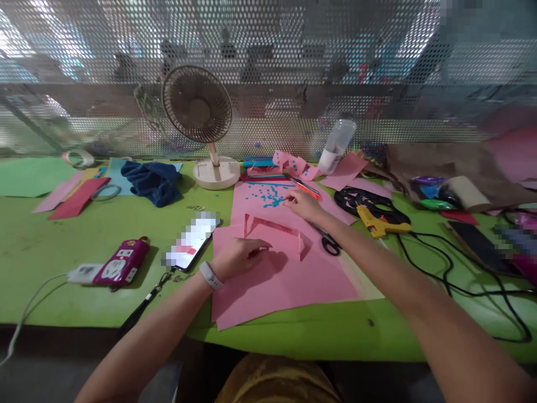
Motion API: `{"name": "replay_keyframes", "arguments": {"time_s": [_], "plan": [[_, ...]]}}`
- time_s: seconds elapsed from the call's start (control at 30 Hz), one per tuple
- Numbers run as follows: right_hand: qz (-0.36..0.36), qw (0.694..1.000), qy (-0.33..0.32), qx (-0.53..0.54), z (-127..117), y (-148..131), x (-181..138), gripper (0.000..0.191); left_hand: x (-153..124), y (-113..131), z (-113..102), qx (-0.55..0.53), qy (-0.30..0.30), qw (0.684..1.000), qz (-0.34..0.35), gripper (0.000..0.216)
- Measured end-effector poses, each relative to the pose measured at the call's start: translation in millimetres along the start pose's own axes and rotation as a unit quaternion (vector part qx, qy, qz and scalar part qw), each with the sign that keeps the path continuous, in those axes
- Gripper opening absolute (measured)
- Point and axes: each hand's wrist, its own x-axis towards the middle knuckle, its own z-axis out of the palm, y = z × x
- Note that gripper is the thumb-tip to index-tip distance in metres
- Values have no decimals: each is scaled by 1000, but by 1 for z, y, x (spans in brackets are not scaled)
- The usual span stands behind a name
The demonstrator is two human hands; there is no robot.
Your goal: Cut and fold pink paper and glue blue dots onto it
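- Right hand (pixel 304 204): we had its fingertips drawn together at the loose blue dots (pixel 272 197); couldn't tell whether a dot was pinched between them.
- Left hand (pixel 241 257): we had it relaxed, fingers loosely curved, nothing seen in its grasp, low over the near pink sheet (pixel 310 285), just in front of the folded pink paper strip (pixel 273 225).
- Folded strip stood on edge between our hands, an end flap bent toward us on each side.
- Progress, our read: folds done on that strip; we saw no dots on its visible faces, so dotting looked outstanding there. The dotted pink paper piece (pixel 289 162) at the back carried blue dots already. Plenty of loose ones were left.
- Right of the strip: black-handled scissors (pixel 331 245), partly under our right forearm; farther out, yellow glue gun (pixel 380 223).
- Left: smartphone (pixel 193 240), then purple power strip (pixel 123 262).
- Behind: desk fan (pixel 198 106), clear bottle (pixel 339 143).
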Motion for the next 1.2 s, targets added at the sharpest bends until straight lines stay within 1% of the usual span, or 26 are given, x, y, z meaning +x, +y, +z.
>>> {"name": "replay_keyframes", "arguments": {"time_s": [0.1,0.2,0.37,0.53,0.6,0.73,0.93,1.1,1.2], "plan": [[-25,999,-18,-44,15,-2,11,15,0,0,1,10,-12,1000,19,28],[-41,995,-31,-83,24,-2,18,17,0,-1,2,15,-12,999,32,27],[-49,991,-44,-120,30,4,27,13,0,0,5,17,-11,999,41,26],[-51,989,-43,-129,32,8,30,16,2,-1,5,16,-3,999,28,26],[-50,990,-43,-126,31,9,29,20,2,-1,6,12,2,1000,20,25],[-54,991,-47,-112,26,6,27,35,3,-3,7,12,6,1000,8,25],[-45,996,-49,-67,28,-2,31,32,2,-7,8,11,2,1000,11,26],[-20,999,-41,-23,28,2,32,33,1,-7,10,12,6,1000,9,26],[0,999,-29,13,26,7,33,25,2,-5,9,13,-1,1000,7,26]]}}
